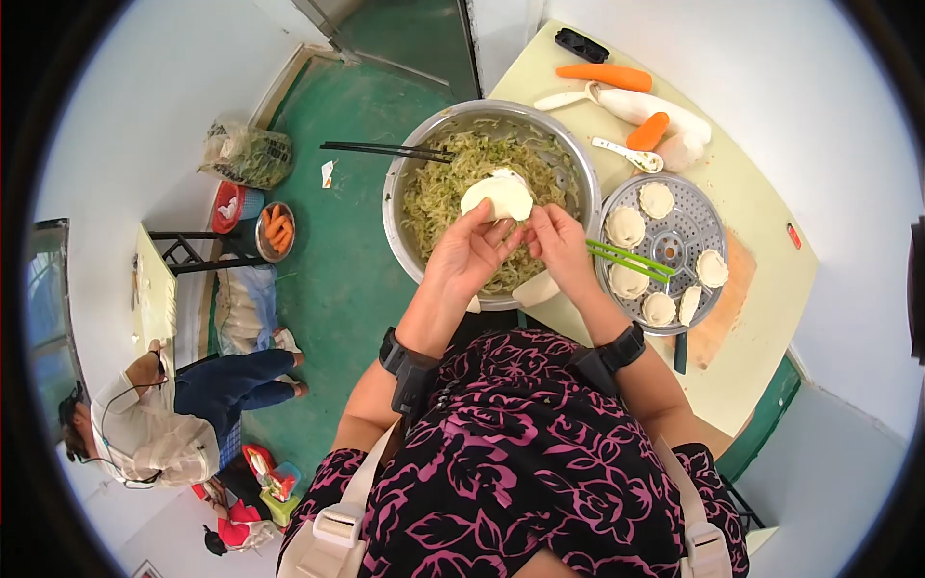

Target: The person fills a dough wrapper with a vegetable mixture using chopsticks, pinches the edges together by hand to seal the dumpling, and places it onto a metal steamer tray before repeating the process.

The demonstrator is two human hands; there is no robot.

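Observation:
A folded piece of pale dough [498,197] is held up over a large metal bowl [394,207] of shredded green filling [438,183]. My left hand [469,249] grips the dough from below, its thumb on the front face. At the dough's lower right edge, my right hand [562,247] has its fingers pinched together. Black chopsticks [385,149] rest across the bowl's left rim. Green chopsticks [631,260] lie at the right, over the edge of a perforated steamer tray [679,217], which holds several shaped dumplings [626,227].
On the table [771,279] are carrots [607,76], a white radish [655,111], a spoon [626,154] and a wooden board [734,289]. A person [164,414] is at another table on the left; another person [236,525] is at the lower left.

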